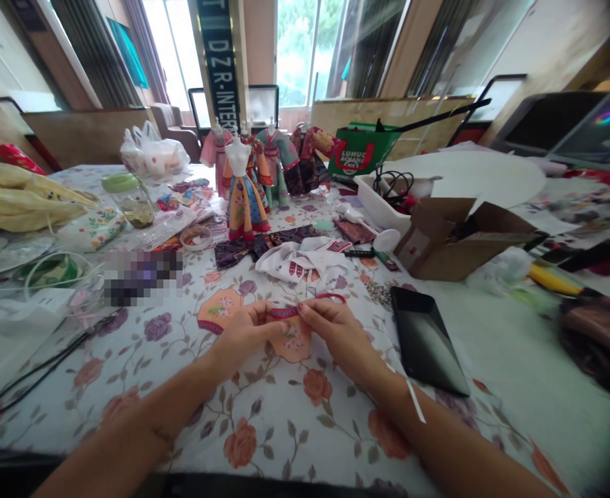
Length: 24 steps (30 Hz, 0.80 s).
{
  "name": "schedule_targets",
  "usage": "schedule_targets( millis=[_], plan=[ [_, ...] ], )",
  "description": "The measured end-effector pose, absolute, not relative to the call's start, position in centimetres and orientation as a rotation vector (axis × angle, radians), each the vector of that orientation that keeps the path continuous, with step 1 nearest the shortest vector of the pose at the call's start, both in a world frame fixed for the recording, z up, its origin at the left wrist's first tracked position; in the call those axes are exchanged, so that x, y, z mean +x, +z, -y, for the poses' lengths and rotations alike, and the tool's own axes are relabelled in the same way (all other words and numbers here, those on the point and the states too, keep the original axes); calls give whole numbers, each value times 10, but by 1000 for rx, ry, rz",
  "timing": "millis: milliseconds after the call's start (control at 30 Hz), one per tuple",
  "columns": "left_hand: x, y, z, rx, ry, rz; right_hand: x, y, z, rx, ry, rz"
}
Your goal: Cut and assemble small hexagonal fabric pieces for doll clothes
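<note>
My left hand [245, 332] and my right hand [333, 328] meet over the flowered tablecloth [263, 415]. Between their fingertips they pinch a small orange embroidered fabric piece [293, 340] with a dark red patterned trim along its top edge. A thin red loop of trim [330, 297] arcs above my right fingers. A second orange fabric piece [218, 311] lies flat just left of my left hand. A white strip [416, 401] sticks out at my right wrist.
A black tablet [427, 342] lies right of my hands. Beyond are folded white cloth [299, 261], a cardboard box [458, 238], a white tray [382, 204], dressed doll mannequins [245, 187], a glass jar [131, 200] and a green bag [362, 149].
</note>
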<state>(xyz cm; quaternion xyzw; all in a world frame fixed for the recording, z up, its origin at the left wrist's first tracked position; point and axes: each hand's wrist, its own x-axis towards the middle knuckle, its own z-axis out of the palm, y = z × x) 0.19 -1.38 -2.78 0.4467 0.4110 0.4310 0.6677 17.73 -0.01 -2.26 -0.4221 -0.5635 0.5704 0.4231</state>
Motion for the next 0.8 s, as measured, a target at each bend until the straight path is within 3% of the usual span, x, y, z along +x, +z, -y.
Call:
schedule_targets(
  millis=[233,800],
  plan=[
    [0,-28,14,938,999,-835,176,-23,1,-998,1515,1354],
    [5,-28,13,1045,1016,-832,176,-18,3,-1037,1284,1508]
  ],
)
